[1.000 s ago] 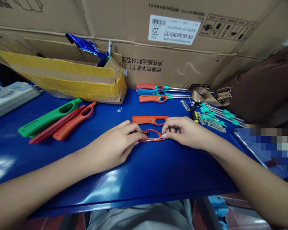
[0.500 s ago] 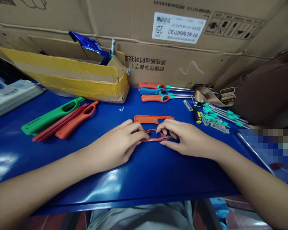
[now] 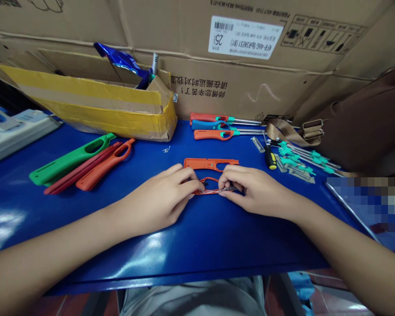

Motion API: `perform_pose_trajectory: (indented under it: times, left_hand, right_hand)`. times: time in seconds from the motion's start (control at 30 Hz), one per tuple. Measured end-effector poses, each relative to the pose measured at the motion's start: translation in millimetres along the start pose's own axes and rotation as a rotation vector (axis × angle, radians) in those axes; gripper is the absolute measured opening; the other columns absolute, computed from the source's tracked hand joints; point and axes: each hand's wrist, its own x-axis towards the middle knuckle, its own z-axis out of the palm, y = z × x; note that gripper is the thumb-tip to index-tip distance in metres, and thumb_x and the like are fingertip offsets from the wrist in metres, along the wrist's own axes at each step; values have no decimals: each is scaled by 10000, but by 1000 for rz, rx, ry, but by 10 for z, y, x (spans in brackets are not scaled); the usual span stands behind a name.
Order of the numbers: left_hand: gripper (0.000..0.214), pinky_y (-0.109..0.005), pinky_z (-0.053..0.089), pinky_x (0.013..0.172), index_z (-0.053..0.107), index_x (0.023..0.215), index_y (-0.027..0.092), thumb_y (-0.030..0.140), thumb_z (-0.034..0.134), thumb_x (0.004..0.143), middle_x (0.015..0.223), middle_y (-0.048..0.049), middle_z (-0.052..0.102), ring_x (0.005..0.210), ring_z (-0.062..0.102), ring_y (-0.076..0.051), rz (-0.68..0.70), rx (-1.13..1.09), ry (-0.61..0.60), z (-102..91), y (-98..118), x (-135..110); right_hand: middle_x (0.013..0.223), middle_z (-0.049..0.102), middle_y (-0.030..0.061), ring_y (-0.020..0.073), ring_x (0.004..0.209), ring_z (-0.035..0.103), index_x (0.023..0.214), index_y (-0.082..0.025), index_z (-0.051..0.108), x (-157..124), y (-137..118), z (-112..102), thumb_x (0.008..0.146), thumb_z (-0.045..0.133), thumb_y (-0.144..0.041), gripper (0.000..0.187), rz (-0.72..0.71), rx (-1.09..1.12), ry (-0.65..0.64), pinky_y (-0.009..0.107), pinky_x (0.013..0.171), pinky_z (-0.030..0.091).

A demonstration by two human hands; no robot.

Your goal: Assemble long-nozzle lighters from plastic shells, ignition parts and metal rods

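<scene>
An orange lighter shell half (image 3: 212,192) lies on the blue table between my two hands, its looped trigger opening facing away from me. My left hand (image 3: 167,195) grips its left end, fingers bent and thumb hidden underneath. A thin pale wire (image 3: 211,191) runs along the near edge of the shell. With thumb and forefinger together, my right hand (image 3: 253,188) pinches this wire near a grey metal part (image 3: 231,188), partly covered by the fingers. Just beyond my hands sits a second orange shell half (image 3: 200,164), inner side up.
Assembled lighters (image 3: 213,134) lie at the back. On the left are green (image 3: 66,164) and orange shells (image 3: 102,169). Small screws (image 3: 166,150) are scattered behind my left hand. To the right: a screwdriver (image 3: 270,158), clear fuel tanks (image 3: 298,172), metal lighter tubes (image 3: 316,160). A yellow-taped box (image 3: 118,114) stands behind.
My right fingers have closed into a pinch and shifted slightly at the shell's near edge. My left hand stays in place.
</scene>
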Motion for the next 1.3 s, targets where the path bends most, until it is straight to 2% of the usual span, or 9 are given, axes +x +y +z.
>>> perform_pose_trajectory:
  times: [0.13,0.3,0.43,0.53,0.6,0.83,1.0,1.3]
  left_hand:
    - [230,-368,468,881,663,1151,212,195,463,1040,1114,-79,618,994,534,-231,-10,-17,13,15,-5,13]
    - [226,-371,462,881,664,1129,207,190,457,1040,1110,-82,610,993,526,-231,1,-16,6,11,-7,28]
    - [224,-377,458,861,660,1094,195,181,444,1035,1087,-86,596,966,519,-233,-6,-1,-7,8,5,29]
    - [211,-377,456,855,656,1078,189,176,450,1030,1071,-84,593,955,515,-231,-18,-3,-11,10,13,29]
    - [204,-374,454,859,655,1075,189,172,457,1028,1070,-80,596,958,514,-229,-21,-12,-11,10,13,27]
    - [237,-366,453,861,666,1130,209,183,449,1037,1084,-82,598,975,517,-232,3,15,-5,3,4,11]
    - [220,-362,461,840,668,1082,199,180,454,1030,1058,-84,605,955,524,-231,-5,16,-11,-7,7,17]
    - [241,-350,482,842,681,1134,212,180,466,1030,1070,-86,618,962,544,-228,8,40,8,-2,13,14]
  right_hand:
    - [939,637,-5,129,803,561,952,-213,626,-16,-12,-39,933,613,-194,30,10,29,-32,258,716,406]
    - [985,623,-7,131,841,561,972,-227,637,-41,-3,-90,878,618,-136,132,-17,40,-88,250,720,418]
    - [1002,621,-4,128,819,550,966,-228,638,-47,3,-88,887,619,-153,111,-29,48,-108,255,710,413]
    - [945,602,-6,128,790,533,928,-224,633,-35,2,-63,934,623,-236,16,-13,52,-92,260,697,398]
    - [911,590,-10,128,781,523,899,-219,624,-21,4,-44,944,638,-272,71,-2,54,-70,261,697,391]
    - [832,561,-29,115,722,498,923,-209,585,-3,15,-30,859,680,-147,130,4,67,-20,244,667,382]
    - [857,573,-19,121,728,503,957,-210,586,-18,-4,-42,818,653,-99,191,13,51,-25,244,663,387]
    - [834,578,1,118,688,513,900,-192,645,-11,1,-53,850,686,-147,78,-10,55,10,240,632,420]
